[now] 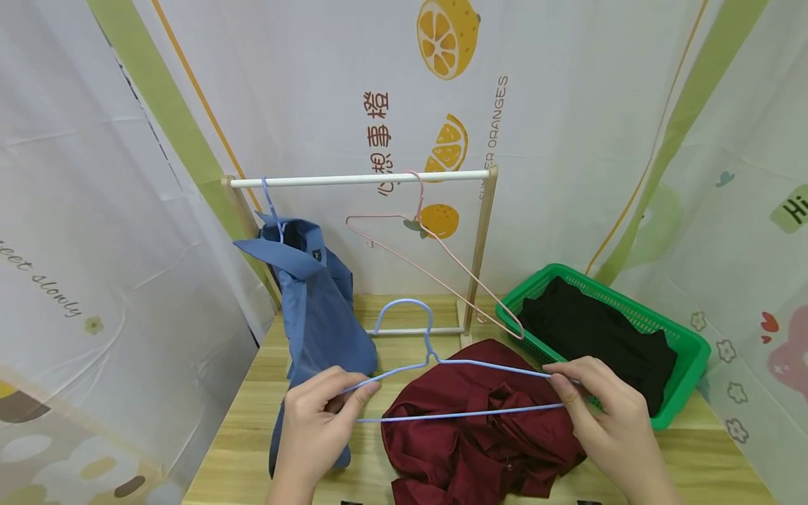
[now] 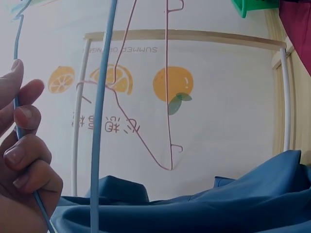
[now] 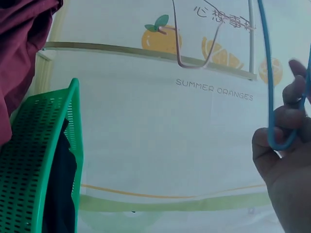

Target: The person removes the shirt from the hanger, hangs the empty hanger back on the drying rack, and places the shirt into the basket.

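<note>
A light blue clothes hanger (image 1: 457,415) is held level above the table, its hook pointing away from me. My left hand (image 1: 325,421) pinches its left shoulder between thumb and fingers, and my right hand (image 1: 602,414) grips the right shoulder near the end. In the left wrist view, the left hand's fingers (image 2: 31,150) curl around the hanger's thin bar. The right wrist view has the right hand (image 3: 289,131) at the hanger's rounded corner. Beneath the hanger, a dark red garment (image 1: 467,442) lies crumpled on the wooden table (image 1: 240,428).
Behind stands a small rack with a white rail (image 1: 353,180). A blue garment (image 1: 322,308) hangs at its left on a blue hanger; a bare pink hanger (image 1: 435,280) hangs towards the right. A green basket (image 1: 691,351) holding black cloth (image 1: 600,330) sits at the right.
</note>
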{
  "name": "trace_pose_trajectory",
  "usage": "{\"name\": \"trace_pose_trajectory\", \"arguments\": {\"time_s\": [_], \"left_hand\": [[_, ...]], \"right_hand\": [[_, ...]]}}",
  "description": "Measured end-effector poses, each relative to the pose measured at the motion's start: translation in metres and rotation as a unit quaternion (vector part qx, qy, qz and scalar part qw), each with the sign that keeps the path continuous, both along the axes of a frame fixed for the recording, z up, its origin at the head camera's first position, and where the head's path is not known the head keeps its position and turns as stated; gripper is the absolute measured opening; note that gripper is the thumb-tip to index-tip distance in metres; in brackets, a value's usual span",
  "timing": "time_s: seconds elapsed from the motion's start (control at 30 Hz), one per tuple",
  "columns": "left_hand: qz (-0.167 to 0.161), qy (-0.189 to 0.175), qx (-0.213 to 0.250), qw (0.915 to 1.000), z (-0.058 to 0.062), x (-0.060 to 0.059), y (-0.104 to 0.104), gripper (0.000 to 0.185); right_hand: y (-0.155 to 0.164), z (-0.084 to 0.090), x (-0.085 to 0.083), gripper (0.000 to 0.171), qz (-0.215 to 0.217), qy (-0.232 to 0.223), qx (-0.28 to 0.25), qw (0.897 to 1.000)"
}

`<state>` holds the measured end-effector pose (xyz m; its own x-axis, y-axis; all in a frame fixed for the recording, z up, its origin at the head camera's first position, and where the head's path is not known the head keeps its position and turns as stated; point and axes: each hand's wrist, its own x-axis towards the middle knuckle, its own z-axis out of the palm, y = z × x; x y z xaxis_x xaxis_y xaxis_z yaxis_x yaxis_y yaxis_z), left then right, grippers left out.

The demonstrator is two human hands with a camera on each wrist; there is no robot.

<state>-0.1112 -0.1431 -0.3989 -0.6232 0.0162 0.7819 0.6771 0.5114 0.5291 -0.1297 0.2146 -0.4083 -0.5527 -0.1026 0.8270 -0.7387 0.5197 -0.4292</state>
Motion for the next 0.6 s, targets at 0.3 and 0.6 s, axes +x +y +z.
{"name": "trace_pose_trajectory", "arguments": {"time_s": [0.3, 0.6], "left_hand": [[-0.025, -0.006, -0.010, 0.9996, -0.003, -0.005, 0.007, 0.020], [-0.033, -0.015, -0.019, 0.9992, 0.001, -0.006, 0.011, 0.018]], "right_hand": [[0.006, 0.010, 0.008, 0.014, -0.019, 0.030, -0.008, 0.999], [0.012, 0.018, 0.013, 0.016, -0.007, 0.050, -0.024, 0.998]]}}
